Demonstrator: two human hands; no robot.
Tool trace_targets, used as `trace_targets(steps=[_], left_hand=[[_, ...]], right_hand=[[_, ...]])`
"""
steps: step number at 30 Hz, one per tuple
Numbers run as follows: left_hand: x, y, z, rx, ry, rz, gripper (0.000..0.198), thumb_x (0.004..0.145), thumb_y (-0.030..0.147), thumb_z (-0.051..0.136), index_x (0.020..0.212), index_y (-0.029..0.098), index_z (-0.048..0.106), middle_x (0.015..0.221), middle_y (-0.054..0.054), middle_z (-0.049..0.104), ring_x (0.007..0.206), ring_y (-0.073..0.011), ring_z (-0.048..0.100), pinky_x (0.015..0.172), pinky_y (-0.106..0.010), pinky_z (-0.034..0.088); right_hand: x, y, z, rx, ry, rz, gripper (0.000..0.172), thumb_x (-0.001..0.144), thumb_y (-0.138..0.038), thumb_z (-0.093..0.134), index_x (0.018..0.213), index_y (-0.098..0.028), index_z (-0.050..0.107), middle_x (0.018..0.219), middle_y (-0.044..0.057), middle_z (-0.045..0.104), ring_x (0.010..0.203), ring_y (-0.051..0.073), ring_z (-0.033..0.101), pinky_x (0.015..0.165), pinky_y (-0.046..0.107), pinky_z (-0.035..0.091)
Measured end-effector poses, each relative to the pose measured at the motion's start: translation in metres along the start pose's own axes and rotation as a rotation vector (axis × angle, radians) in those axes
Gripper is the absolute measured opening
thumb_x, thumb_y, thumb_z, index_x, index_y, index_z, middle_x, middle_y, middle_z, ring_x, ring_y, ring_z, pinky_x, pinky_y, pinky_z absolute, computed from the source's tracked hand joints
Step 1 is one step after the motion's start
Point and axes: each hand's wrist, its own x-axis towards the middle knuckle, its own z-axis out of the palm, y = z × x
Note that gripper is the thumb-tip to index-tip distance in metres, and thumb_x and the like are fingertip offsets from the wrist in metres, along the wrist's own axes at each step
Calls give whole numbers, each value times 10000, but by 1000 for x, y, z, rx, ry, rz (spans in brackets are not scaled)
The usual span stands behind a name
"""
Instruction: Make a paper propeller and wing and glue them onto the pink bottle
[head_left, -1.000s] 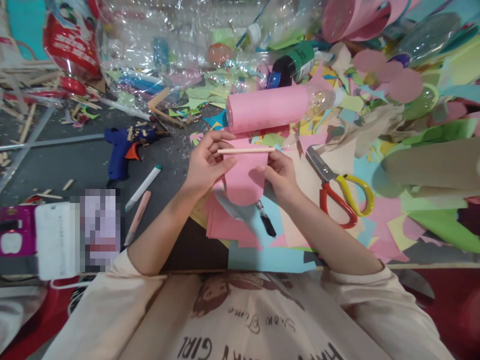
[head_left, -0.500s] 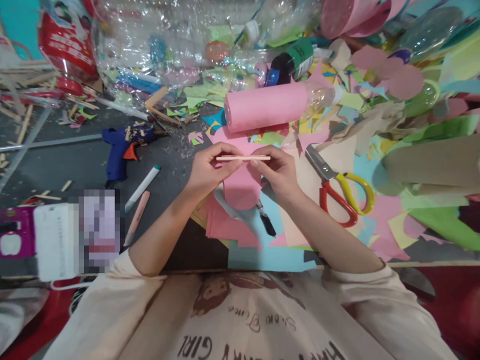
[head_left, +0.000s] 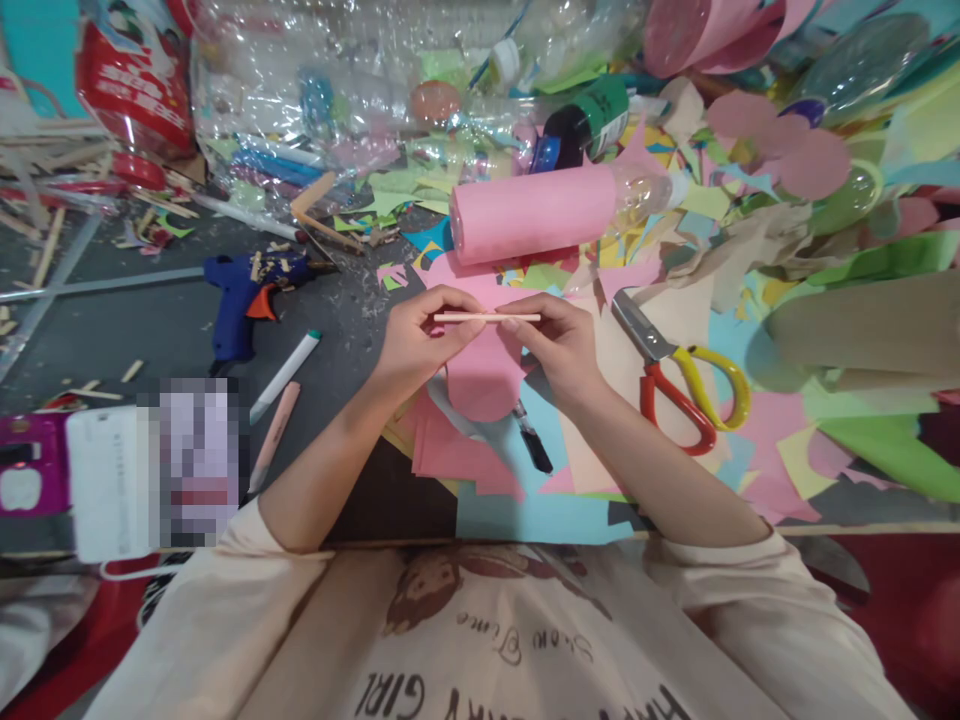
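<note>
A thin, pale wooden stick (head_left: 487, 317) lies level between my two hands. My left hand (head_left: 424, 335) pinches its left part between thumb and fingers, and my right hand (head_left: 559, 340) pinches the right part, the thumbs nearly meeting at the middle. Below the stick lies a rounded piece of pink paper (head_left: 484, 380), partly covering a black-tipped marker (head_left: 534, 445). Just beyond my hands rests a bottle wrapped in pink paper (head_left: 536, 212), on its side.
Scissors (head_left: 660, 350) with red and yellow handles lie to the right. On the left are a blue glue gun (head_left: 236, 300), a green-capped marker (head_left: 289, 372) and a pink one (head_left: 276, 435). Clear plastic bottles (head_left: 360, 60) and coloured paper scraps (head_left: 810, 150) crowd the far side.
Both hands keep the same pinch and place. The stick looks slightly thinner from this angle, as if turned a little; nothing else has visibly moved.
</note>
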Motion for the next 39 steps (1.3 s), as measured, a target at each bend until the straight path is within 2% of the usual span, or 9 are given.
trace_targets(steps=[4,10,17,25,30,35,39], left_hand=[[2,-4,-1,-52,24,9,119,738,276,739,800,184,697,759,1,676,653,-100,587,572,-212,450],[3,-6,-1,-110,46,-23,183,721,335,788,738,187,682,698,4,643,648,-113,595,606,-238,483],[5,-9,-1,-274,48,-43,185,686,269,809,726,192,646,660,28,600,588,-85,574,558,-206,479],[7,-13,0,-309,68,-99,425,604,461,870,708,212,541,601,62,545,546,-84,566,530,-208,476],[6,-14,-1,-310,65,-94,465,650,461,840,825,242,469,681,59,608,645,-107,644,622,-235,528],[3,-12,-2,-279,-29,-23,496,689,460,807,1038,266,512,886,0,717,868,-161,717,714,-257,558],[0,-10,-2,-247,-68,-48,527,734,425,787,1164,270,523,873,-6,749,808,-164,734,683,-255,556]], right_hand=[[0,-2,0,28,19,12,283,734,-538,763,779,-259,740,589,-49,582,466,78,460,374,218,350],[1,-3,1,43,49,-6,261,698,-520,794,754,-268,755,592,-46,610,508,85,501,431,228,385],[3,2,-1,-6,87,-24,279,695,-548,783,751,-276,754,656,-40,652,551,92,530,492,247,414],[3,3,-2,-7,70,0,306,700,-563,771,773,-268,741,673,-41,649,559,95,516,511,261,410],[3,2,-1,77,90,-8,239,686,-487,807,746,-266,739,669,-44,647,570,92,515,511,251,395],[1,1,0,11,52,14,245,718,-511,771,761,-272,735,670,-32,641,584,111,526,528,270,416],[1,-1,1,8,38,46,307,673,-561,785,732,-265,733,637,-29,634,564,114,521,515,271,418]])
